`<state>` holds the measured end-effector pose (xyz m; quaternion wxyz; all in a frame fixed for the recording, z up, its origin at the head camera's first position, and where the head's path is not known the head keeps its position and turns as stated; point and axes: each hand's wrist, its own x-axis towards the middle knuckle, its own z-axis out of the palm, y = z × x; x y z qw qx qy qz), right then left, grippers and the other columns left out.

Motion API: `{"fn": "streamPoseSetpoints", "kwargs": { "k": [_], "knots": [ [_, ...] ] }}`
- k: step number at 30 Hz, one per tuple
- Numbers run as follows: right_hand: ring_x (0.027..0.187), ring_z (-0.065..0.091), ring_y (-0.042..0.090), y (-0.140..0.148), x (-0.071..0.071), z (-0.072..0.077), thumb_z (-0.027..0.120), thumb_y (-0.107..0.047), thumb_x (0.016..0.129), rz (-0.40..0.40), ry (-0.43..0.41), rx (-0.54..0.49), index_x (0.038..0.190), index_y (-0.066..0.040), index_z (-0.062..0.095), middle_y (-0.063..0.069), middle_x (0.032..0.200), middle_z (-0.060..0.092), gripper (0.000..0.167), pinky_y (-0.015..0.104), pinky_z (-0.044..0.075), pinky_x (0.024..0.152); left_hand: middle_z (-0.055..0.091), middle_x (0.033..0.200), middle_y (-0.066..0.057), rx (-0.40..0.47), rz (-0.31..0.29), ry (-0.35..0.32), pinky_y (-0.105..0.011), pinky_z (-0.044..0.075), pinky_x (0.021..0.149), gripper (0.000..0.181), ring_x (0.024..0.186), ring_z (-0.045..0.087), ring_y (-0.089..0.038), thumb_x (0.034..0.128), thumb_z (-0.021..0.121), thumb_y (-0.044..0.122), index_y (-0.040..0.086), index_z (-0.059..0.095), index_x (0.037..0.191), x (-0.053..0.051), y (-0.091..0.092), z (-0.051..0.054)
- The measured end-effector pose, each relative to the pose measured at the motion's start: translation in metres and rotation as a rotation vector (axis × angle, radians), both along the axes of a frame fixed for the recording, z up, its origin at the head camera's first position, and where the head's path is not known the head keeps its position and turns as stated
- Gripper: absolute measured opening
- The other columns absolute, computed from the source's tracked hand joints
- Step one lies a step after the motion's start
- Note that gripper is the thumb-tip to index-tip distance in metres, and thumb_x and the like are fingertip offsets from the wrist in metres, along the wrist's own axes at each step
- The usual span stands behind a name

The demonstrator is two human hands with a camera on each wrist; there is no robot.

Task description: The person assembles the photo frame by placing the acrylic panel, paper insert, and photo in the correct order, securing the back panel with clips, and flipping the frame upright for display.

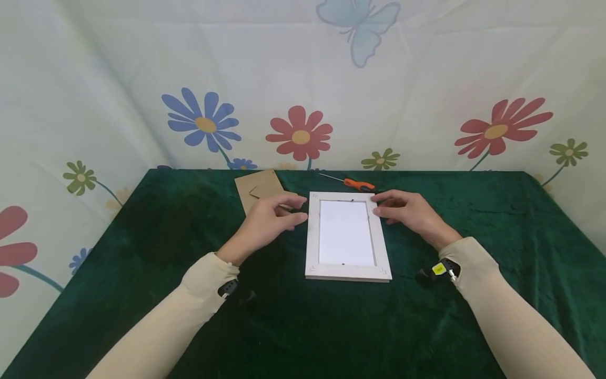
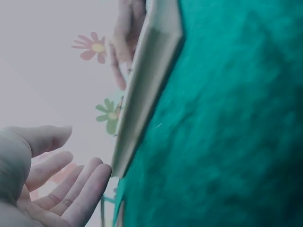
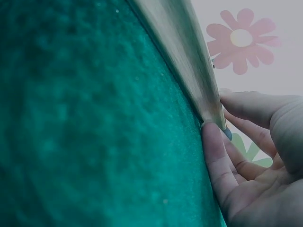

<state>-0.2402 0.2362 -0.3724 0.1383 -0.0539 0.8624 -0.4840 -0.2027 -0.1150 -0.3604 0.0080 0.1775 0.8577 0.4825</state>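
Note:
A white wooden picture frame lies flat on the green cloth, with small dark tabs round a plain white panel. My right hand is at its far right corner; in the right wrist view the thumb touches the frame's edge and curled fingers meet the corner. Beside the far left part of the frame is my left hand, its fingers loosely extended. In the left wrist view, the fingertips come close to the frame's side; whether they touch it I cannot tell.
Behind my left hand lies a brown backing board with a thin dark piece on it. An orange-handled screwdriver lies beyond the frame. A flower-printed curtain rises behind the green cloth.

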Motion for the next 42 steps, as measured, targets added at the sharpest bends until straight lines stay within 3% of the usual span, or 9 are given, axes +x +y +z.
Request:
{"fn": "streamPoseSetpoints", "kwargs": {
  "k": [5, 10, 19, 27, 31, 36, 42],
  "knots": [
    [0.116, 0.06, 0.032, 0.001, 0.0, -0.001, 0.077, -0.034, 0.101, 0.004, 0.004, -0.012, 0.147, -0.015, 0.063, 0.015, 0.143, 0.059, 0.051, 0.038, 0.055, 0.096, 0.069, 0.134, -0.009, 0.039, 0.036, -0.017, -0.038, 0.061, 0.088, 0.046, 0.107, 0.074, -0.024, 0.1008, 0.077, 0.025, 0.01, 0.066, 0.143, -0.007, -0.011, 0.008],
    [0.115, 0.06, 0.032, 0.002, -0.001, -0.002, 0.077, -0.033, 0.101, 0.004, 0.008, -0.021, 0.146, -0.015, 0.064, 0.014, 0.14, 0.06, 0.05, 0.036, 0.056, 0.094, 0.068, 0.133, -0.008, 0.039, 0.106, -0.045, -0.037, 0.061, 0.089, 0.047, 0.105, 0.074, -0.024, 0.1007, 0.076, 0.029, 0.014, 0.065, 0.144, -0.017, -0.025, 0.013],
    [0.115, 0.061, 0.032, 0.002, 0.0, -0.004, 0.077, -0.033, 0.101, -0.002, 0.001, -0.019, 0.146, -0.014, 0.064, 0.014, 0.14, 0.06, 0.05, 0.036, 0.055, 0.094, 0.063, 0.136, -0.014, 0.05, 0.161, -0.063, -0.04, 0.061, 0.088, 0.048, 0.111, 0.071, -0.031, 0.1039, 0.073, 0.023, 0.01, 0.061, 0.149, -0.044, -0.062, 0.012],
    [0.114, 0.061, 0.032, 0.002, 0.0, -0.003, 0.076, -0.032, 0.101, 0.003, 0.006, -0.027, 0.145, -0.014, 0.065, 0.014, 0.139, 0.061, 0.048, 0.036, 0.055, 0.094, 0.06, 0.143, -0.016, 0.049, 0.211, -0.091, -0.048, 0.057, 0.099, 0.053, 0.116, 0.07, -0.034, 0.1047, 0.071, 0.029, 0.01, 0.057, 0.153, -0.058, -0.08, 0.013],
    [0.115, 0.061, 0.032, 0.002, 0.001, -0.002, 0.076, -0.032, 0.101, 0.0, 0.007, -0.025, 0.145, -0.015, 0.065, 0.014, 0.139, 0.061, 0.049, 0.036, 0.055, 0.094, 0.056, 0.147, -0.018, 0.056, 0.239, -0.109, -0.049, 0.055, 0.102, 0.056, 0.117, 0.069, -0.034, 0.1043, 0.072, 0.031, 0.011, 0.056, 0.154, -0.067, -0.084, 0.01],
    [0.115, 0.061, 0.032, 0.003, -0.001, -0.003, 0.077, -0.033, 0.101, -0.002, 0.014, -0.025, 0.144, -0.015, 0.065, 0.013, 0.139, 0.061, 0.049, 0.038, 0.055, 0.095, 0.055, 0.148, -0.02, 0.098, 0.291, -0.123, -0.041, 0.06, 0.093, 0.057, 0.112, 0.071, -0.036, 0.1031, 0.074, 0.032, 0.01, 0.058, 0.153, -0.08, -0.089, 0.003],
    [0.114, 0.061, 0.031, 0.002, 0.0, -0.004, 0.077, -0.033, 0.101, -0.003, 0.015, -0.02, 0.144, -0.016, 0.065, 0.013, 0.138, 0.062, 0.048, 0.037, 0.054, 0.095, 0.055, 0.148, -0.02, 0.174, 0.348, -0.117, -0.036, 0.06, 0.09, 0.056, 0.12, 0.065, -0.037, 0.1036, 0.073, 0.029, 0.006, 0.057, 0.152, -0.088, -0.097, -0.004]
  ]
}}
